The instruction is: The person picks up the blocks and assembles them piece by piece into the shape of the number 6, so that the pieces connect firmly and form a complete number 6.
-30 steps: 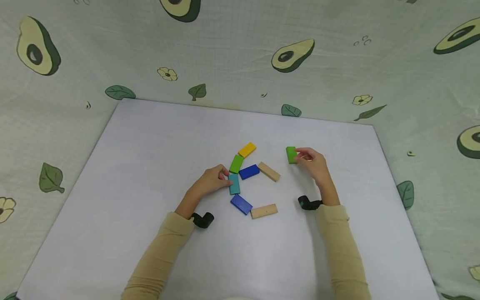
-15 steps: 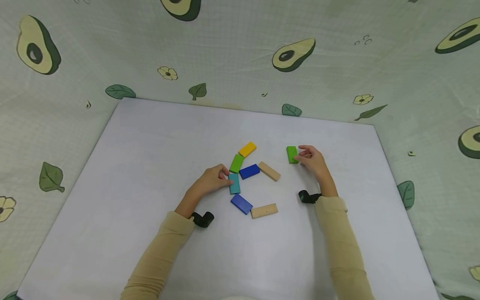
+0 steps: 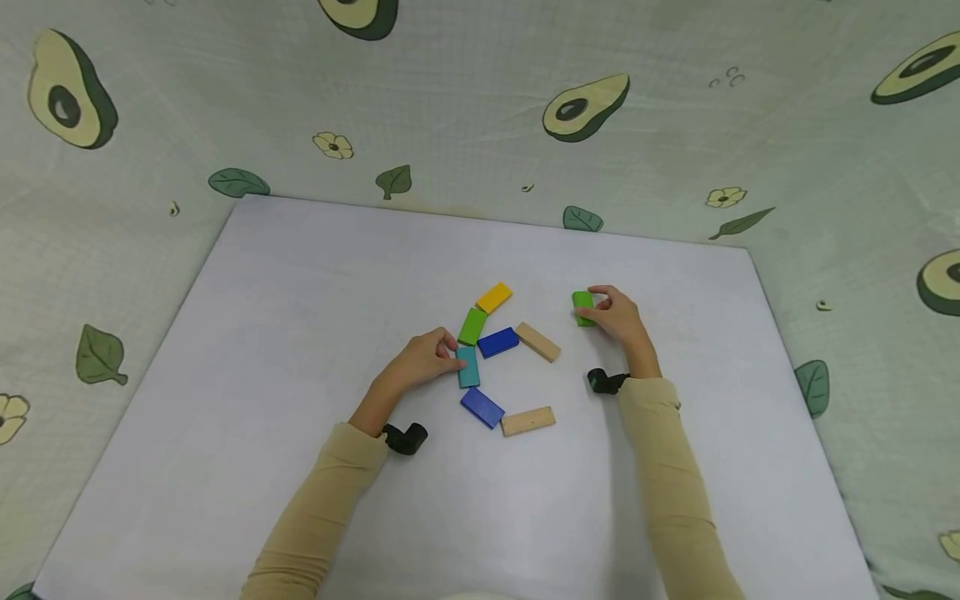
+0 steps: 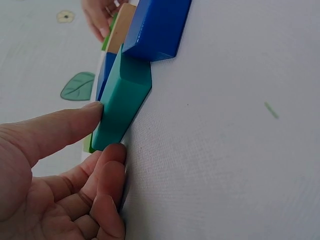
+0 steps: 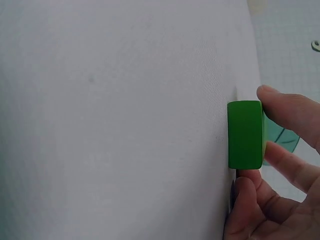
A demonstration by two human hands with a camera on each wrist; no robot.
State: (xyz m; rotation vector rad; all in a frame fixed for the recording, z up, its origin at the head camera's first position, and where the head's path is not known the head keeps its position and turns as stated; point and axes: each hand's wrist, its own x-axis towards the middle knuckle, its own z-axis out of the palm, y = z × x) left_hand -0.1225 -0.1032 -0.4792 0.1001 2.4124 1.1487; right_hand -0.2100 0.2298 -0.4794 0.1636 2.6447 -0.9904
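Observation:
In the head view the left hand (image 3: 423, 360) is at the teal block (image 3: 468, 367). Its thumb lies on the block and the curled fingers meet its end, as the left wrist view shows. The teal block is part of a curved row of flat wooden blocks: yellow (image 3: 494, 297), green (image 3: 472, 327), teal, blue (image 3: 482, 407) and plain wood (image 3: 528, 422). Apart to the right, the right hand (image 3: 617, 317) holds a second green block (image 3: 582, 308). Thumb and fingers lie around this green block (image 5: 245, 135) in the right wrist view, partly hidden behind it.
Inside the curve lie a dark blue block (image 3: 498, 342) and a plain wooden block (image 3: 537, 342), end to end. All stand on a white tabletop (image 3: 315, 275). Behind it hangs a cloth (image 3: 465, 108) printed with avocados. Black wrist cameras (image 3: 406, 439) sit on both wrists.
The right hand first drew slightly back from the green block's right side, then moved left and over it, thumb now across the block. The left hand and the blocks stay put.

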